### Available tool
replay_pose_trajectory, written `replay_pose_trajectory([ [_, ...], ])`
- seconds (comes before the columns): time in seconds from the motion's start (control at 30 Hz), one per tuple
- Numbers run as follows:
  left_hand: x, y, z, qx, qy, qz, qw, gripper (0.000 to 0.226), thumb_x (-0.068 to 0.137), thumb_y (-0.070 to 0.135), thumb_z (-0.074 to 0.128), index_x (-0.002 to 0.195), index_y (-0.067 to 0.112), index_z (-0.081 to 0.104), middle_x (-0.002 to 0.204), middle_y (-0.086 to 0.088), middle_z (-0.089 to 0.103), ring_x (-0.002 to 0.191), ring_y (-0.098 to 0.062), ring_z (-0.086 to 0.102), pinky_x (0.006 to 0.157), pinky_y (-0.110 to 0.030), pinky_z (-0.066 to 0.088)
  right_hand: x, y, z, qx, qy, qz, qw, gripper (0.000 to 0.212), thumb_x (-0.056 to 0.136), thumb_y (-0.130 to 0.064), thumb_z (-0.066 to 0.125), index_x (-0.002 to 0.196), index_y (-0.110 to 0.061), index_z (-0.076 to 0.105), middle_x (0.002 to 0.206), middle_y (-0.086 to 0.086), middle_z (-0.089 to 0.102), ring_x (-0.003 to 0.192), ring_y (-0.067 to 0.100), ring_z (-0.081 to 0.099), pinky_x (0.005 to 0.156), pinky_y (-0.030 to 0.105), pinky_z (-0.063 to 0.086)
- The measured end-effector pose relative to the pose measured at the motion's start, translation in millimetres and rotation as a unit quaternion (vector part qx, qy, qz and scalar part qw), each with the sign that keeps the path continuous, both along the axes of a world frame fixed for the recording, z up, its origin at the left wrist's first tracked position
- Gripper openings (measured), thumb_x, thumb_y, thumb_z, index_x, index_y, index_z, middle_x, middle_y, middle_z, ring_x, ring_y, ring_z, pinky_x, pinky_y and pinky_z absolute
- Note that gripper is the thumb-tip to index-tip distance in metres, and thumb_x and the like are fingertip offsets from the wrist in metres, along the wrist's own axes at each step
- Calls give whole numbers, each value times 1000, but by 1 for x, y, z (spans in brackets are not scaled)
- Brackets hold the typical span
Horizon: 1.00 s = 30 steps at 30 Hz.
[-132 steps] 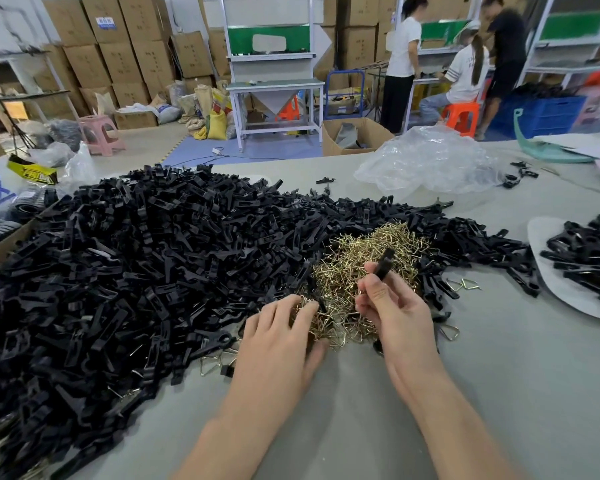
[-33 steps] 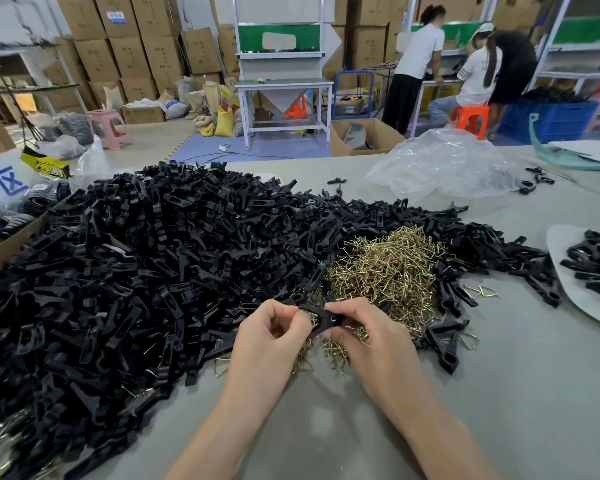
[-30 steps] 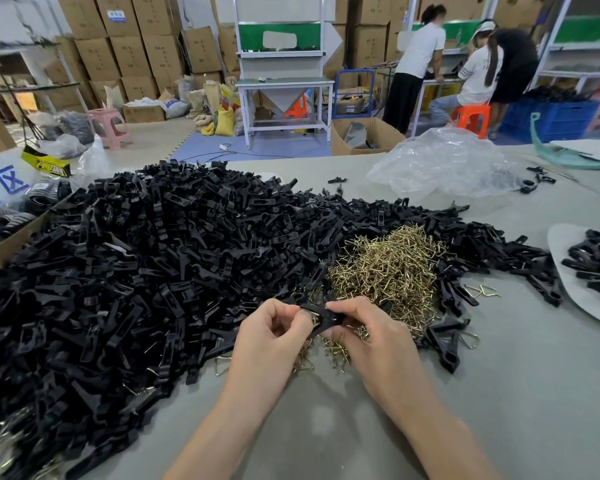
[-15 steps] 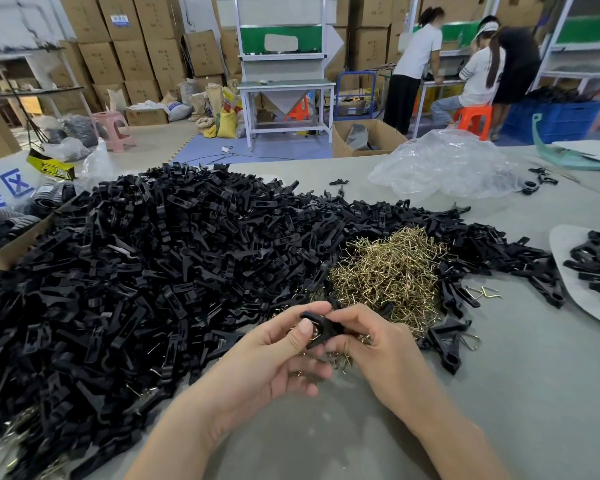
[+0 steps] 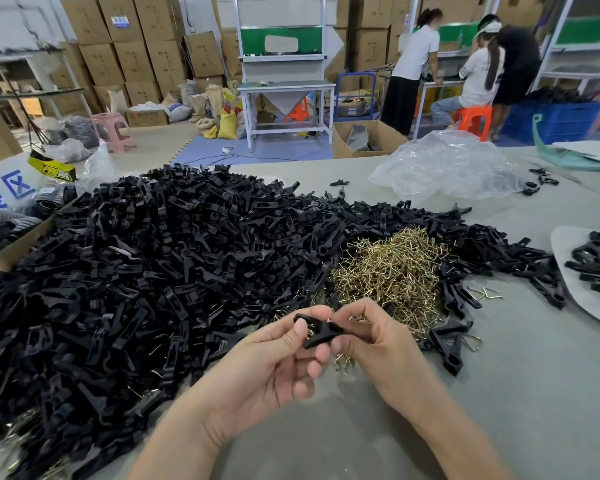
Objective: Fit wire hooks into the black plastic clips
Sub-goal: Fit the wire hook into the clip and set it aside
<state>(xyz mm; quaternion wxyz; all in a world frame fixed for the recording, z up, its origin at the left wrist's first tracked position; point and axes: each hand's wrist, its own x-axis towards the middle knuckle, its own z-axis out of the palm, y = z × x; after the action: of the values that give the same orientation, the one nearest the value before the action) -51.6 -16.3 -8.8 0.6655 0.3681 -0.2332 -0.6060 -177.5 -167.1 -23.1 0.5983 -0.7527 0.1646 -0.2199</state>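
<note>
A black plastic clip (image 5: 321, 332) is pinched between the left hand (image 5: 274, 368) and right hand (image 5: 378, 344), fingers clamped on its ends, presumably steadying it for hook insertion. Brass wire hooks (image 5: 392, 271) are heaped just beyond, on a grey surface (image 5: 499, 393) in a carton-lined workshop.

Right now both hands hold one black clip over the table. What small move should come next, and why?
Probably press the wire hook home into the black clip. The left hand and right hand both pinch the clip, and a bit of brass wire shows at its middle; whether it is fully seated cannot be told.
</note>
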Motion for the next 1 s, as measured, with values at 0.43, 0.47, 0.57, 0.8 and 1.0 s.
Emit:
replay_pose_trajectory([
  [0.43, -4, -3, -3, -3, 46, 28, 999, 20, 89, 17, 65, 107, 17, 73, 71, -7, 52, 56, -11, 46, 49, -20, 42, 1, -3, 3, 95, -53, 35, 993, 20, 68, -21, 79, 84, -32, 75, 92, 4, 79, 87, 11, 75, 78, 15, 52],
  [0.47, -4, -3, -2, -1, 47, 30, 998, 19, 90, 17, 64, 106, 18, 73, 71, -7, 52, 56, -10, 45, 49, -20, 42, 1, -3, 3, 104, -58, 35, 992, 20, 68, -18, 80, 83, -30, 76, 91, 5, 79, 85, 11, 75, 77, 15, 52],
  [0.57, -6, -5, -3, 17, 48, 43, 998, 20, 94, 14, 57, 98, 20, 75, 67, -6, 51, 52, -9, 43, 46, -19, 39, 1, -3, 4, 118, -61, 34, 991, 20, 66, -14, 81, 81, -27, 77, 89, 6, 79, 81, 8, 74, 75, 14, 52],
  [0.8, -8, -7, 0, 19, 87, 63, 994, 24, 93, 11, 54, 98, 18, 77, 65, -5, 51, 49, -9, 43, 42, -19, 39, 2, 0, 6, 108, -49, 21, 993, 25, 67, -29, 83, 90, -34, 76, 94, 0, 79, 90, 9, 74, 78, 15, 52],
  [1.0, -11, -10, 1, -11, 118, 77, 990, 23, 95, 12, 54, 99, 16, 77, 65, -5, 52, 46, -7, 40, 38, -17, 36, 1, 2, 8, 97, -68, 59, 991, 33, 82, -20, 74, 115, -16, 73, 102, -1, 78, 98, 11, 73, 83, 16, 53],
])
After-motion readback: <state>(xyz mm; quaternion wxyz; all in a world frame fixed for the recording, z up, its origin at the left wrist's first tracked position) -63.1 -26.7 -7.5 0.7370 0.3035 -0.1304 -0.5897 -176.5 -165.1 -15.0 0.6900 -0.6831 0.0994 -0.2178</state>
